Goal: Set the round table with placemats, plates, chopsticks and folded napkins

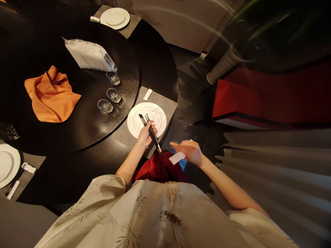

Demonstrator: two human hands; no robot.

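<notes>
Black chopsticks [156, 142] stand in a bundle in the left hand [146, 133], whose fingers are closed around them; the bundle slants, its upper ends over the plate and its lower ends towards the person's lap. The right hand [191, 152], slightly blurred, is off the table edge and apart from the left, holding a white paper strip [177, 158] that sticks out below the fingers.

Under the left hand lies a white plate [130, 121] on a grey placemat [169, 102], with a small white rest [148, 94] near the mat's inner corner. Farther in, on the dark turntable [126, 57], three clear glasses [113, 95] stand close together, the farthest just beside a white plastic-wrapped packet [89, 55]. A crumpled orange cloth [53, 96] lies beyond them to the left. More white plates sit on mats at the far edge [115, 17] and at the left [16, 162] of the round black table [159, 57]. Off to the right are a red seat [230, 98] and a pale curtain [271, 179].
</notes>
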